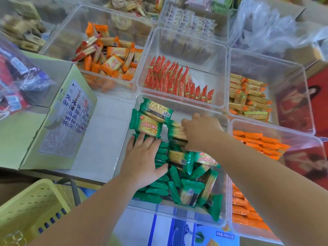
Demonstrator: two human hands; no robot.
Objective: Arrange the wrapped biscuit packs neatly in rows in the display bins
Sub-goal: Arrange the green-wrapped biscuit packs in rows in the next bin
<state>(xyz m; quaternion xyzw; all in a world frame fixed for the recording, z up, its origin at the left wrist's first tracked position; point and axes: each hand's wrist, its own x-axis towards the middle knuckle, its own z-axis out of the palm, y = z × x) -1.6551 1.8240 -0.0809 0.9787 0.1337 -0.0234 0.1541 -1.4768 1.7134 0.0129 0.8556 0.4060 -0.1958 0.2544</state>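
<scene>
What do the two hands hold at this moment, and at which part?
The right hand grips a few green packs by one end. The left hand holds nothing; it presses flat on the standing row.

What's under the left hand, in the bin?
The left hand lies flat on a row of green packs standing on edge; only their ends show beside the palm. Packs directly beneath and the bin floor are covered.

The green-wrapped biscuit packs (190,192) lie jumbled in the clear bin (177,214) nearest me, some on edge in a left-hand row, two flat and face-up at its far left corner
</scene>
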